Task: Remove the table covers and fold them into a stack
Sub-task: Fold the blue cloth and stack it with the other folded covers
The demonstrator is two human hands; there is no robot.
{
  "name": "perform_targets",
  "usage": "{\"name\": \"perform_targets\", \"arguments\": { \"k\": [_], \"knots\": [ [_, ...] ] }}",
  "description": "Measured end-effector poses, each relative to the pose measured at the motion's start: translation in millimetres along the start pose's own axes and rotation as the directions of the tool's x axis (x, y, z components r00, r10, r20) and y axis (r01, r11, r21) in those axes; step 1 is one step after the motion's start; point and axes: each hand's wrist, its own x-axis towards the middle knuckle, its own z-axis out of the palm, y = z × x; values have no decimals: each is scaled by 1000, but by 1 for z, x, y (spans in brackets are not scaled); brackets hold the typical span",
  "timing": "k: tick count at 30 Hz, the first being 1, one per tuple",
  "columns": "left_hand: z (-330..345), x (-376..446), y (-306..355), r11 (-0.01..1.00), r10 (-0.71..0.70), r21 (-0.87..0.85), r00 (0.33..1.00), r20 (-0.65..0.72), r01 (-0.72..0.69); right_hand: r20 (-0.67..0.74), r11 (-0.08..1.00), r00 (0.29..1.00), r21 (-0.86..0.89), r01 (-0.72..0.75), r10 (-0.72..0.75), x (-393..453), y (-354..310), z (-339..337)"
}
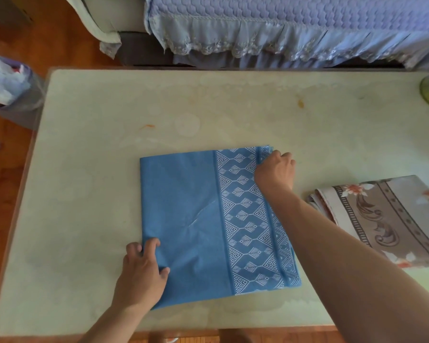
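While my left hand (140, 273) pinches the near-left corner and my right hand (275, 169) grips the far-right, the thin, soft, slippery blue patterned plastic cover (208, 219) lies folded mid-desk (84, 144), best held by corners.

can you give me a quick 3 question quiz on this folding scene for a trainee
1. True or false: the right hand grips the far right corner of the blue cover.
2. Which corner of the blue cover does the left hand hold? A) near left B) far left C) near right
3. Fill in: the folded flowered cover lies to the ____ of the blue cover on the table.

Key: 1 true; 2 A; 3 right
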Motion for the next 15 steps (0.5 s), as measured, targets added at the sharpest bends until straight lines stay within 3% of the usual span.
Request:
{"name": "perform_targets", "arguments": {
  "k": [9,13,15],
  "knots": [
    [-6,1,4,999,-31,-32,999,34,32,165,977,968,67,-203,190,-9,12,5],
    [-9,5,3,998,-40,-55,997,72,44,271,894,916,261,-365,295,12,22,6],
    [-10,9,3,997,-49,-62,995,89,55,293,887,909,269,-376,296,18,23,7]
  ]
}}
